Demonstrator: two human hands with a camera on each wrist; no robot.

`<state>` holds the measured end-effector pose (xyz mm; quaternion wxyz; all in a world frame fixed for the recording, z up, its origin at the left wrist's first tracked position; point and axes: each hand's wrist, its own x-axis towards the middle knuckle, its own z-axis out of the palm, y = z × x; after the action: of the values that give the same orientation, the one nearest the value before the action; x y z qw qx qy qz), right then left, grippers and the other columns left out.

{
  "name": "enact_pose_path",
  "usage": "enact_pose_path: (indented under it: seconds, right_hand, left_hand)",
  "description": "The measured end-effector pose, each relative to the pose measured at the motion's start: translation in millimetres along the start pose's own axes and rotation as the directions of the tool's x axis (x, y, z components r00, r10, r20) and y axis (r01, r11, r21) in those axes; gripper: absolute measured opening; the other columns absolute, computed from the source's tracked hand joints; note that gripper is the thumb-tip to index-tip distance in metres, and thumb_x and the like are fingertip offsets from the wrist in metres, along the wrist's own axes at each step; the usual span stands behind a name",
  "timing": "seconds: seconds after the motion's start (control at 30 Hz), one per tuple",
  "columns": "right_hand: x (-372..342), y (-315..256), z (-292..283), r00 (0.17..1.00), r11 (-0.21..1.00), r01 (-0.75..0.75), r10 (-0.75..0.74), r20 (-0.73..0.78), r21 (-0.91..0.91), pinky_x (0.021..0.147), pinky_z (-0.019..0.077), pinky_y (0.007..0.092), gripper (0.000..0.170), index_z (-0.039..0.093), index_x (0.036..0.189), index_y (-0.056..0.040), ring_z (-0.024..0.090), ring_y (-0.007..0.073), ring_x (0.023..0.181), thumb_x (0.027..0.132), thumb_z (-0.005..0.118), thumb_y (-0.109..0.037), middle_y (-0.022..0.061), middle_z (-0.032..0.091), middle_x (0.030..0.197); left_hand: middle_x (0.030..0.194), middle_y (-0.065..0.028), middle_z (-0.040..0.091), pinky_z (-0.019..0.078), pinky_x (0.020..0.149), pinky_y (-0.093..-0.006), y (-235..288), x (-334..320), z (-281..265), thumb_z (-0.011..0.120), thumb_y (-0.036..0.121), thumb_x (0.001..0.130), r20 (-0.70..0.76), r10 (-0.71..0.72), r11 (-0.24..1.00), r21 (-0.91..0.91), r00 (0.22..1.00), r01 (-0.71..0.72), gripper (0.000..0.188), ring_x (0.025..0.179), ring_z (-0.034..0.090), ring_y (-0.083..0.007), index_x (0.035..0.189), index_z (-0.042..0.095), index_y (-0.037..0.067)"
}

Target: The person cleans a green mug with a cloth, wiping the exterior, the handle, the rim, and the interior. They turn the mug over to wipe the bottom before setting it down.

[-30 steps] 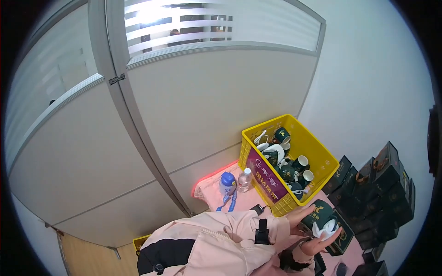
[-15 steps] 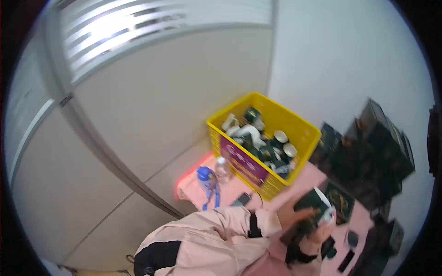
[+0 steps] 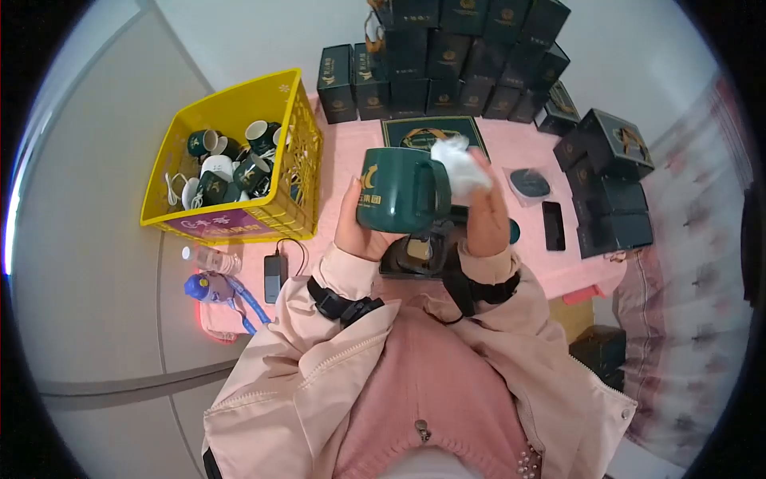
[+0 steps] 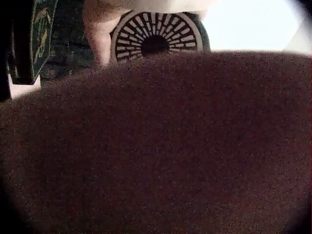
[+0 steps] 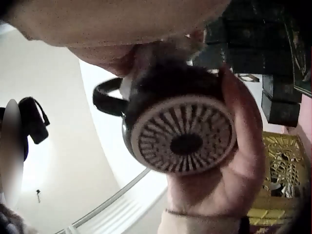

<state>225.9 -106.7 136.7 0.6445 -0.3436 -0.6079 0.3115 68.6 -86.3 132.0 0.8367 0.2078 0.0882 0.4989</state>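
Note:
In the head view my left hand (image 3: 359,231) grips a dark green mug (image 3: 395,191) with gold lettering, its handle turned to the right. The ridged underside of the mug (image 5: 185,141) faces the right wrist camera, with left-hand fingers (image 5: 246,131) curled round the side. My right hand (image 3: 488,215) holds a crumpled white cloth (image 3: 461,166) close by the handle. Below the mug sits an open dark box (image 3: 415,259), partly covered by the hands. A dark blurred surface blocks most of the left wrist view; the base of the mug (image 4: 156,41) shows above it.
A yellow crate (image 3: 299,160) of mugs stands at the left. Dark boxes (image 3: 447,56) are stacked along the wall, with more boxes (image 3: 610,191) at the right. A phone (image 3: 554,226), power bank (image 3: 275,278), clear bottle (image 3: 211,259) and blue bottle (image 3: 209,287) lie on the pink cloth.
The head view has swung right, so the crate now appears at the left. The mug has been raised and turned in the left hand. The white cloth has moved from its mouth to beside its handle.

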Motion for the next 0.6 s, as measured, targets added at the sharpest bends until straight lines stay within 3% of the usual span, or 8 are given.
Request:
enact_pose_path:
  seconds: [0.03,0.17,0.33,0.43,0.47,0.5,0.57,0.6]
  right_hand:
    - [-1,-4,-3,0.992,0.995,0.094,-0.093,0.089,-0.011,0.094,0.0274,0.0305,0.04,0.034,0.122,0.0019,0.038,0.0223,0.112,0.088,0.035,-0.021,0.0142,0.039,0.123]
    - [4,-9,-11,0.989,0.994,0.072,-0.06,0.133,-0.086,0.096,0.0233,0.0303,0.044,0.03,0.124,0.0028,0.033,0.0221,0.116,0.088,0.035,-0.022,0.015,0.035,0.126]
    - [-12,3,1,0.981,0.962,0.188,-0.175,0.079,-0.198,0.097,0.0219,0.0316,0.04,0.032,0.122,0.0018,0.029,0.0264,0.119,0.088,0.033,-0.019,0.0163,0.032,0.128]
    - [-35,-4,22,0.931,0.806,0.364,-0.313,0.187,-0.467,0.098,0.0199,0.0347,0.04,0.033,0.121,0.0036,0.026,0.0302,0.121,0.087,0.034,-0.018,0.0183,0.03,0.129]
    - [-31,-3,21,0.932,0.811,0.361,-0.305,0.194,-0.46,0.098,0.0199,0.0347,0.04,0.033,0.121,0.0036,0.026,0.0302,0.121,0.087,0.034,-0.018,0.0183,0.03,0.129]
    - [-22,-1,19,0.961,0.901,0.274,-0.247,0.12,-0.337,0.099,0.019,0.0361,0.04,0.032,0.121,0.004,0.025,0.0315,0.122,0.087,0.034,-0.016,0.0188,0.029,0.129]
    - [-10,2,16,0.995,0.993,0.099,-0.1,-0.011,-0.061,0.099,0.0171,0.039,0.04,0.032,0.121,0.0049,0.023,0.034,0.122,0.085,0.034,-0.013,0.0197,0.028,0.13]
    - [-10,3,18,0.994,0.993,0.104,-0.105,-0.013,-0.061,0.099,0.0171,0.039,0.04,0.032,0.121,0.0049,0.023,0.034,0.122,0.085,0.034,-0.013,0.0197,0.028,0.13]
  left_hand:
    - [0.117,-0.012,0.046,0.0434,0.082,-0.0441,-6,2,-5,0.03,0.044,0.086,0.004,-0.048,0.998,-0.037,0.999,0.049,0.052,0.103,0.048,-0.0271,0.12,0.037,0.006]
    - [0.119,-0.0121,0.044,0.0417,0.083,-0.0459,-12,7,-1,0.028,0.043,0.086,0.049,-0.174,0.98,-0.087,0.983,0.178,0.052,0.104,0.047,-0.0278,0.121,0.035,0.006]
    - [0.12,-0.0123,0.043,0.0395,0.087,-0.0436,-15,10,-9,0.026,0.045,0.086,0.19,-0.257,0.948,-0.14,0.947,0.286,0.054,0.106,0.046,-0.0275,0.123,0.034,0.006]
    - [0.119,-0.0126,0.043,0.0397,0.086,-0.0433,-10,11,-16,0.025,0.047,0.085,0.287,-0.174,0.923,-0.285,0.942,0.257,0.057,0.106,0.046,-0.0277,0.122,0.034,0.006]
    - [0.119,-0.0128,0.044,0.0398,0.086,-0.0431,-9,9,-21,0.025,0.049,0.084,0.323,-0.126,0.904,-0.353,0.938,0.243,0.058,0.105,0.046,-0.0278,0.122,0.035,0.006]
    - [0.119,-0.0128,0.044,0.0398,0.086,-0.0431,-10,6,-26,0.025,0.049,0.084,0.309,-0.123,0.905,-0.355,0.943,0.235,0.058,0.105,0.046,-0.0278,0.122,0.035,0.006]
    - [0.118,-0.0131,0.044,0.0398,0.086,-0.0432,-16,4,-33,0.024,0.049,0.084,0.195,-0.133,0.923,-0.333,0.972,0.193,0.058,0.105,0.046,-0.0279,0.122,0.035,0.005]
    - [0.118,-0.0132,0.045,0.0398,0.087,-0.0433,-16,6,-33,0.023,0.049,0.085,0.15,-0.134,0.931,-0.318,0.98,0.176,0.059,0.105,0.047,-0.028,0.122,0.035,0.005]
